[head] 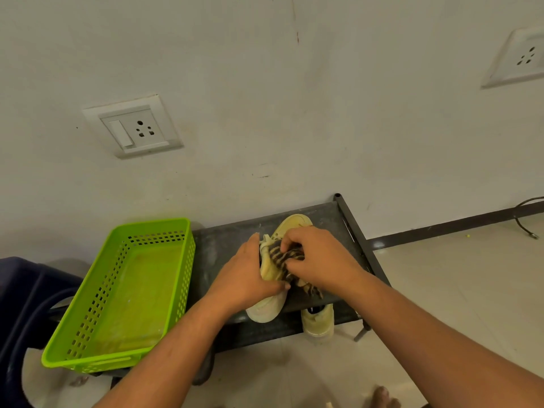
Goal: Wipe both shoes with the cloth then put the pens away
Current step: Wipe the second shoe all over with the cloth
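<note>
Up on the rack (223, 248), left hand (250, 278) gripping a pale shoe (266, 309), right hand (318, 257) pinching striped cloth (284, 259) against it.

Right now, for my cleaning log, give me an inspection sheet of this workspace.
Surface: dark shelf, against the white wall.
Job's things: pale shoe on the shelf, striped cloth over it; second shoe below the front edge; pens, nothing seen.
Clutter: green basket, nothing seen inside.
Grippers: left hand grips the shoe; right hand pinches the cloth with its fingers.
Cables: black cable on the floor, right.
Surroundings: left socket, right socket, tiled floor.
</note>
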